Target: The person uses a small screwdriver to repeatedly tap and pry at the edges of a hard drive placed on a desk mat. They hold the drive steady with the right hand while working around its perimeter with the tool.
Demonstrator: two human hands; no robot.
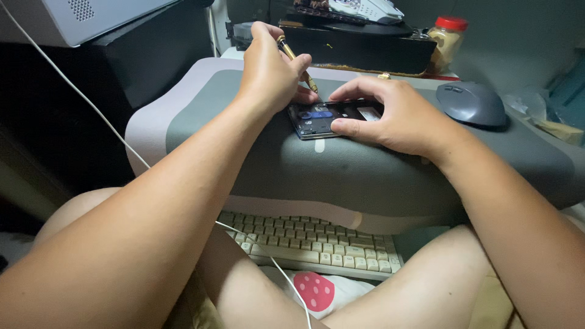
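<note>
I see my left hand (271,70) with its fingers pinched around a gold screwdriver (297,63), the tip angled down onto an opened phone (323,119) that lies on a grey cushion (365,170) across my lap. My right hand (390,116) rests on the phone — thumb and fingers spread and pressed to its edges, covering its right half, so I can't make out that part. The phone's shell shows a blue part and dark boards inside. Behind it stands a jar with a red lid (448,39), pale contents inside, just beside a black tray (359,45). A grey mouse (470,103) sits near my right hand. Below the cushion lies a beige keyboard (311,244), crossed by a white cable (109,122).
</note>
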